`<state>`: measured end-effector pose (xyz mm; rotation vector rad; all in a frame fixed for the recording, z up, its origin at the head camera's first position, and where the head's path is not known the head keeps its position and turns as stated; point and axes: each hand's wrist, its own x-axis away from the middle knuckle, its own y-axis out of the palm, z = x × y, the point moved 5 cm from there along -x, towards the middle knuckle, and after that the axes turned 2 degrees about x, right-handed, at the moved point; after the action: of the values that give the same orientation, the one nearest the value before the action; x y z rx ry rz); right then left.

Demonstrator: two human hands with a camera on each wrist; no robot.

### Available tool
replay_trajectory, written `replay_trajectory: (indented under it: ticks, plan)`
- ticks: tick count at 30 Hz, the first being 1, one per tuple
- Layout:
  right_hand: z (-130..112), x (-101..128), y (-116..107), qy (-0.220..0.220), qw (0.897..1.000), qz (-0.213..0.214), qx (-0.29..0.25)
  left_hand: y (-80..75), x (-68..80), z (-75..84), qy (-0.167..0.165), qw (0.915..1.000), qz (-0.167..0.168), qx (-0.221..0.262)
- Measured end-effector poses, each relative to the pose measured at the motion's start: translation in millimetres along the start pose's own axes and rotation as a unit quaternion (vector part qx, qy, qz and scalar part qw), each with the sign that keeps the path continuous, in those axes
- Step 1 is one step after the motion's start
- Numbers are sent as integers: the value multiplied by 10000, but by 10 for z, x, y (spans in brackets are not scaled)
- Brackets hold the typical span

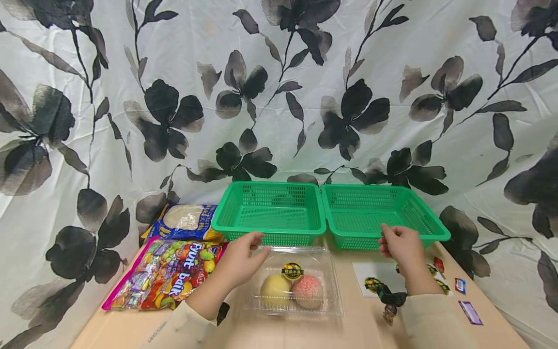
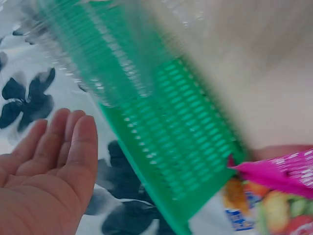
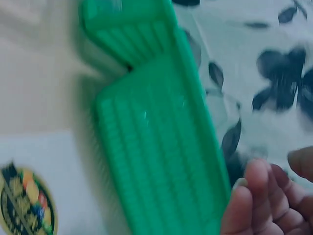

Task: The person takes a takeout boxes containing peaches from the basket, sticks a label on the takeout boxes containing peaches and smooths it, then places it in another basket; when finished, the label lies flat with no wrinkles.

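Note:
A clear plastic clamshell box (image 1: 324, 286) stands closed on the table, a dark oval fruit label (image 1: 292, 271) on its lid. Inside it are a yellow round fruit (image 1: 276, 291) and a pink speckled one (image 1: 307, 291). My left hand (image 1: 244, 259) hovers at the box's upper left corner; its fingers look extended and empty in the left wrist view. My right hand (image 1: 403, 247) is raised over the front of the right green basket (image 1: 388, 242), fingers loosely bent with the thumb apart, nothing visible in them. Below it lies a white sticker sheet (image 1: 361, 271) with several oval labels.
Another green basket (image 1: 268, 237) adjoins the right one at the back. On the left are a fruit candy bag (image 1: 167, 276) and a blue-and-yellow bag (image 1: 185, 223). Small wrapped sweets, including a purple packet (image 1: 470, 312) and a blue one (image 1: 459, 286), lie near the right edge.

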<state>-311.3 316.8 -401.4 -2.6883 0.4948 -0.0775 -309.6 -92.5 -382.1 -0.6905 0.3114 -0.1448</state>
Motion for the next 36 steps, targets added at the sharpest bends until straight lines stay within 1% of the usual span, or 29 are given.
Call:
replay_trajectory:
  ticks: [3,7,11,14,17,18,20,21,23,26,27,28,29,31,34,36]
  plan:
    - [189,-48,-146,360,9975,468,-384,2,43,-158,-463,9985,-15,295]
    - [419,-85,-278,879,9880,849,-944,8,106,-328,-1009,9933,-138,550]
    - [577,-98,-327,1301,9767,1082,-1317,36,153,-445,-1308,9883,-301,721]
    - [651,-109,-317,1561,9696,1110,-1519,82,176,-510,-1420,9847,-463,901]
    - [690,-130,-284,1722,9627,979,-1843,135,205,-558,-1400,9826,-679,1014]
    - [695,-139,-268,1749,9587,884,-2059,150,217,-573,-1372,9826,-746,1003]
    - [699,-160,-231,1816,9472,658,-2560,173,244,-599,-1320,9824,-866,996]
    - [698,-170,-213,1846,9392,527,-2845,182,258,-614,-1322,9823,-921,952]
    - [692,-188,-173,1935,9183,266,-3444,195,285,-641,-1346,9818,-993,896]
    - [672,-212,-121,2004,8904,-52,-4086,210,312,-675,-1395,9803,-1017,956]
    - [664,-218,-106,2004,8832,-151,-4238,216,318,-686,-1412,9798,-1017,985]
    - [654,-224,-92,2002,8784,-230,-4333,221,324,-694,-1433,9790,-1009,1041]
    - [643,-229,-79,1992,8752,-292,-4398,229,330,-706,-1459,9781,-999,1096]
    - [623,-235,-60,1978,8736,-347,-4432,241,340,-729,-1494,9773,-942,1170]
    - [598,-236,-40,1991,8784,-338,-4332,250,354,-760,-1532,9773,-807,1217]
    - [589,-233,-33,2028,8796,-290,-4294,252,355,-769,-1506,9786,-712,1210]
